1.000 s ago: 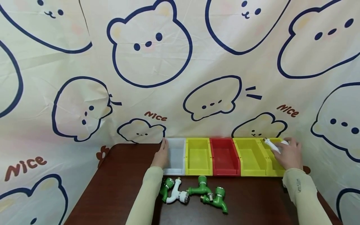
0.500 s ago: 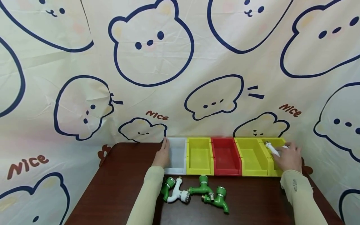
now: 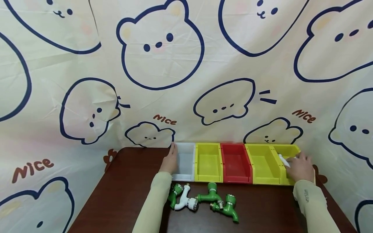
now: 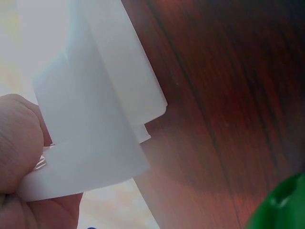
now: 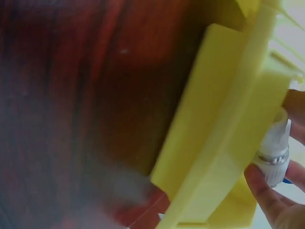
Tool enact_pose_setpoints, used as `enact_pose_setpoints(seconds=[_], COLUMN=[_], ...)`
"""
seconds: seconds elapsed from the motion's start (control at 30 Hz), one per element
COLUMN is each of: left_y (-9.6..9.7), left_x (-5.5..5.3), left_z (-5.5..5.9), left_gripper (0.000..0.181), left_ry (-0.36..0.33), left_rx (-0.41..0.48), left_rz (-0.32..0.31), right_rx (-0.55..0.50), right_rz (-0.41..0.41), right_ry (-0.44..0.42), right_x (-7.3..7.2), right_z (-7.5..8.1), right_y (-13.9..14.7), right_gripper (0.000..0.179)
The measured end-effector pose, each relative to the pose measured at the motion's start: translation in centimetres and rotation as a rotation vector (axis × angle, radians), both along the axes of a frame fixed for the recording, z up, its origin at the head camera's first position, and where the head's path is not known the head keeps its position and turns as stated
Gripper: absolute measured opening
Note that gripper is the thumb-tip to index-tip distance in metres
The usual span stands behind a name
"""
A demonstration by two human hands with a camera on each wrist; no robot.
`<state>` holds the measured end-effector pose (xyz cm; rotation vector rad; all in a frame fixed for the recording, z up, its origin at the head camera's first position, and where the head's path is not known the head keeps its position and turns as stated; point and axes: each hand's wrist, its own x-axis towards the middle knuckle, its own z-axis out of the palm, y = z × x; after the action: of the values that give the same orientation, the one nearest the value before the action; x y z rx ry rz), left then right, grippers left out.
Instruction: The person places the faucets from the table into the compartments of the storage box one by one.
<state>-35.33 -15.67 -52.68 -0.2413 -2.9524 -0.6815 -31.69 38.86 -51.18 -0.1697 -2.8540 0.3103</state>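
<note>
My left hand (image 3: 170, 161) grips the wall of the grey-white bin (image 3: 186, 177) at the row's left end. Close up in the left wrist view, the thumb (image 4: 19, 143) lies against the wall of this bin (image 4: 95, 114). At the other end, my right hand (image 3: 300, 167) holds a white faucet (image 3: 283, 160) low in the rightmost yellow bin (image 3: 287, 149). Fingers stand on both sides of the white faucet (image 5: 275, 148) in the right wrist view, and the bin's edge hides part of it.
Between the hands stand a yellow bin (image 3: 208, 178), a red bin (image 3: 236, 179) and another yellow bin (image 3: 265, 179). In front lie green faucets (image 3: 174, 195) (image 3: 211, 194) (image 3: 227, 208) and a white faucet (image 3: 185, 200). A patterned cloth (image 3: 157, 68) hangs behind the brown table (image 3: 131, 181).
My right hand has lowered the white faucet deeper into the rightmost yellow bin. The left hand keeps its place on the grey-white bin. The head view has shifted slightly.
</note>
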Motion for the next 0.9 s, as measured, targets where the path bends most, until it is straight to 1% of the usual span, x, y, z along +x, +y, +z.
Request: enact_pose_setpoints(seconds=[0.17,0.3,0.43,0.57,0.67,0.8,0.9], left_y=[-0.2,-0.2,-0.2,-0.1,-0.1,0.0,0.1], left_x=[-0.1,-0.3,-0.3,-0.1,-0.1,-0.1,-0.1], left_z=[-0.2,-0.4,-0.3,-0.2,-0.1,0.0,0.1], left_gripper=[0.077,0.080,0.082,0.083,0.083,0.083,0.085], left_ry=[0.014,0.004,-0.007,-0.009,-0.008,-0.011,-0.019], left_rx=[0.002,-0.002,-0.001,-0.004,0.000,0.007,0.008], left_rz=[-0.009,-0.014,-0.004,0.007,0.006,0.006,0.009], right_rx=[0.031,0.033,0.047,0.062,0.055,0.050,0.059], right_rz=[0.035,0.051,0.055,0.052,0.044,0.029,0.028], right_ry=[-0.057,-0.103,-0.118,-0.141,-0.151,-0.148,-0.129], right_x=[0.0,0.0,-0.2,-0.2,-0.2,-0.1,0.1], right_z=[-0.6,-1.2,-1.3,-1.1,-0.9,-0.9,-0.9], right_y=[0.4,0.7,0.8,0.6,0.5,0.3,0.1], right_gripper=[0.039,0.039,0.039,0.039,0.039,0.039,0.034])
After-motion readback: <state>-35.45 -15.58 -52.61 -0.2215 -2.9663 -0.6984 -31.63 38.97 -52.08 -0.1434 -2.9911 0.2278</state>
